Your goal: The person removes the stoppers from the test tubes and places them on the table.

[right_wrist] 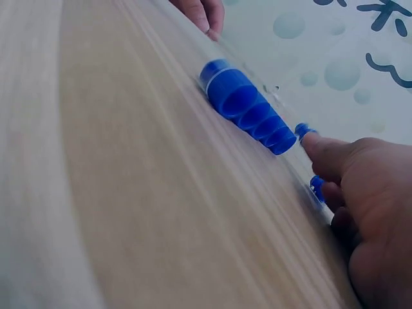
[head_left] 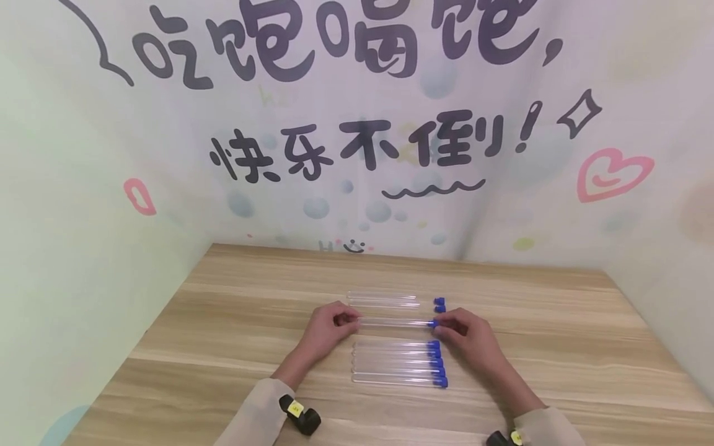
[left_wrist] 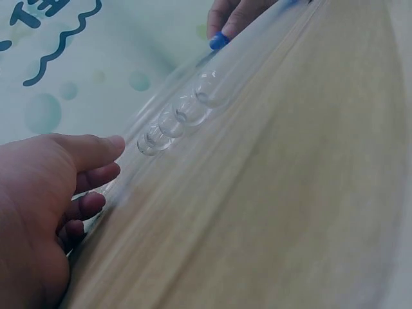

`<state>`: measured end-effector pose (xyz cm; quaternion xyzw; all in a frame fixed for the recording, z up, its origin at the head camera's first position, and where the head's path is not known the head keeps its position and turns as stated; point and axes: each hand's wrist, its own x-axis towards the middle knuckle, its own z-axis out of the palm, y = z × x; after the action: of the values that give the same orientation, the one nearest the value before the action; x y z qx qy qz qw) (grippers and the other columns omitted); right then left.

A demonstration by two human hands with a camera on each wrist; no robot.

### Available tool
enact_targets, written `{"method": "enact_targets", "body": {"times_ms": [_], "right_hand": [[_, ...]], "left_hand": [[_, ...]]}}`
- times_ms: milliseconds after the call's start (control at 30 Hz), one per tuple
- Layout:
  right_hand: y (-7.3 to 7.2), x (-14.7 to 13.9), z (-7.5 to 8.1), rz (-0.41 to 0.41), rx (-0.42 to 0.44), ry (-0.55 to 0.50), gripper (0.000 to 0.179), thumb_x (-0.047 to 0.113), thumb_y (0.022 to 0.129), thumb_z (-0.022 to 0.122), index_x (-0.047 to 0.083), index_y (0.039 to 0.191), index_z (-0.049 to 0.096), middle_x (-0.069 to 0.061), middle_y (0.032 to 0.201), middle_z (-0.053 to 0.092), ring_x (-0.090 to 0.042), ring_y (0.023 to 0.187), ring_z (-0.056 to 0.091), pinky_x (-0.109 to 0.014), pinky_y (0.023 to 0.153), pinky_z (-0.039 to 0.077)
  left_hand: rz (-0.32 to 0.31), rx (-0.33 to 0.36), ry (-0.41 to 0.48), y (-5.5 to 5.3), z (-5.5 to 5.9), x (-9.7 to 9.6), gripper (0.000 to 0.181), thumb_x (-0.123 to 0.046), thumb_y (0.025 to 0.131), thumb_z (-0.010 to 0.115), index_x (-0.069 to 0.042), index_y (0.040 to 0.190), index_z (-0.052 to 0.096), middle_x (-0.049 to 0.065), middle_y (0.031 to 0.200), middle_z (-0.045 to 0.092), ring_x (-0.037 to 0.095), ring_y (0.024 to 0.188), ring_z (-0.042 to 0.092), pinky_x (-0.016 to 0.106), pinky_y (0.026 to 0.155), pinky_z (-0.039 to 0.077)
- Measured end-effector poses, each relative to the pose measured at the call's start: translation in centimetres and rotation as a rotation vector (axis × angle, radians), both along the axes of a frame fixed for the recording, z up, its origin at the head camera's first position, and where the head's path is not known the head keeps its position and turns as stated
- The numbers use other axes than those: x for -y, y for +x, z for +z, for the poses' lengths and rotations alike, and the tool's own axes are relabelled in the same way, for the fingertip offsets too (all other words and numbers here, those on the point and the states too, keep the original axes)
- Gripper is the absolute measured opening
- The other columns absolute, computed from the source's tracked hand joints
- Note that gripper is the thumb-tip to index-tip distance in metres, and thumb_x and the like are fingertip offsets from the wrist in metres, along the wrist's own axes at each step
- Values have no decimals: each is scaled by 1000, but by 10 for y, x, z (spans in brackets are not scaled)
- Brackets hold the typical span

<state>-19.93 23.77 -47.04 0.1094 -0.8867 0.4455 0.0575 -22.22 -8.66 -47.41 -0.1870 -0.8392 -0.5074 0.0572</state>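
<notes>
there's your clear tube [head_left: 395, 323], held crosswise between your hands, just far of the capped row [head_left: 397, 362]; your left hand [head_left: 328, 327] pinches its left end, your right hand [head_left: 470, 337] pinches its blue cap [head_left: 432, 323]. push at an angle and that cap could seat crooked; slip, and you could roll the row or scatter the two loose caps [head_left: 440, 308] beyond.

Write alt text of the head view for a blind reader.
A person's left hand and right hand hold opposite ends of a slender transparent blue-capped tube. Five capped tubes lie nearer on the wooden tabletop; two uncapped tubes and two loose blue caps lie beyond.
</notes>
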Motion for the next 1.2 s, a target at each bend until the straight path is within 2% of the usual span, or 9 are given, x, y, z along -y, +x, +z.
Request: {"method": "enact_targets", "body": {"times_ms": [267,433,667,933,1200], "right_hand": [[0,2,1,-11,-9,5,23,29,89,69,21,110,68,5,101,67,-13,89,64,-27,77,51],[1,2,3,-12,2,-14,24,29,88,69,21,111,67,5,101,67,-13,89,63,-28,78,50],[2,3,3,-21,18,-54,30,32,86,71,20,113,68,2,101,65,-15,89,62,-27,77,50],[5,6,5,-35,28,-74,28,32,84,73,19,109,69,2,99,67,-15,89,63,-26,78,50],[5,6,6,-16,-5,-119,26,31,85,72,18,107,71,1,98,68,-17,89,63,-26,77,50]], "left_hand": [[26,28,76,2,2,-1,15,-15,82,75,-13,97,73,-7,82,65,13,74,57,26,66,48],[15,46,91,3,3,0,17,-18,84,74,-11,99,72,-7,87,68,12,79,61,27,71,50],[-15,58,113,10,15,-4,18,-5,85,72,-2,102,69,7,91,69,24,80,62,27,68,49],[-36,67,114,5,5,-2,18,-15,83,76,-16,100,72,-3,85,66,16,77,57,25,65,46],[-48,78,94,5,5,-1,18,-19,81,77,-16,99,74,-8,80,65,13,72,56,24,62,46]]}}
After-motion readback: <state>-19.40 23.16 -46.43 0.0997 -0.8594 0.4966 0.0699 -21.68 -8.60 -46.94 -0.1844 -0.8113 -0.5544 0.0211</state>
